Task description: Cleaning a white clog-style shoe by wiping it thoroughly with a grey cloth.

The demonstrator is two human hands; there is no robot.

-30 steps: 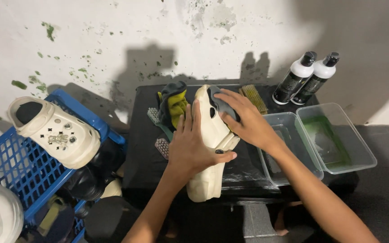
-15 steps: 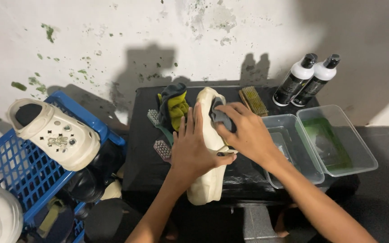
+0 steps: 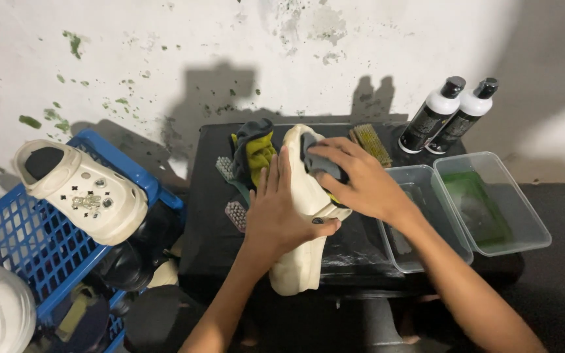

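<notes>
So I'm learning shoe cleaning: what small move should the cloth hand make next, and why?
Probably draw the grey cloth toward the heel. The right hand presses it near the toe of the cream clog, which the left hand pins flat; the near half looks unwiped.

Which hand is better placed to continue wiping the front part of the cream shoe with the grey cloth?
Probably the right hand: it presses the grey cloth on the cream shoe. The left hand lies flat on the shoe, holding it steady on the black table.
</notes>
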